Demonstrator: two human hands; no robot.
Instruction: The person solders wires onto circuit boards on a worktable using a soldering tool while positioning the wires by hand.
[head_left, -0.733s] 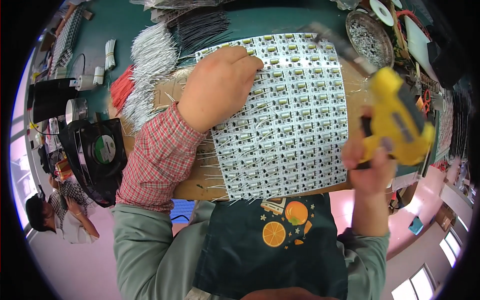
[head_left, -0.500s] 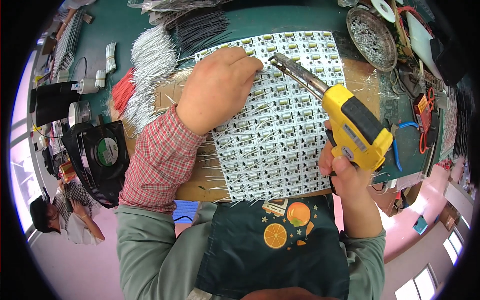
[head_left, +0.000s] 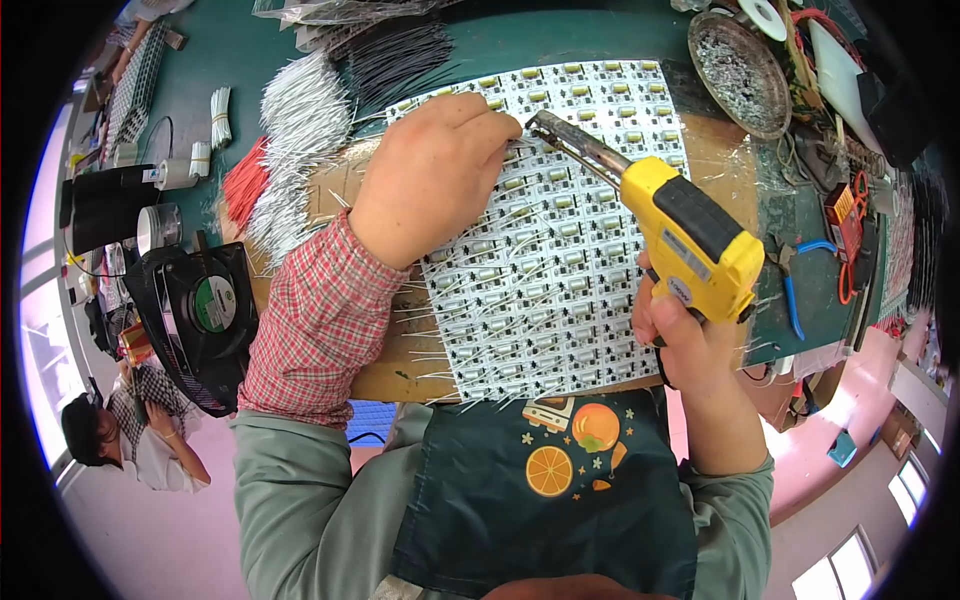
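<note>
My left hand [head_left: 430, 180] is closed in a pinch over the upper left part of a white circuit board sheet [head_left: 610, 290]. A thin white wire seems to be between the fingertips, mostly hidden by them. My right hand [head_left: 690, 335] grips a yellow and black soldering gun [head_left: 690, 225] by its handle. The gun's dark metal tip points up and left, close beside my left fingertips over the board. Rows of small components cover the sheet, and white wires stick out from its left and lower rows.
Piles of white wires [head_left: 303, 110], red wires [head_left: 245, 185] and black wires [head_left: 400, 60] lie left of and behind the sheet. A black fan [head_left: 205, 300] stands at the left. To the right are a round dish of metal scraps [head_left: 740, 75] and blue-handled pliers [head_left: 790, 290].
The soldering gun and my right hand have moved left, bringing the tip nearer my left fingertips. My left hand has barely shifted and keeps its pinch.
</note>
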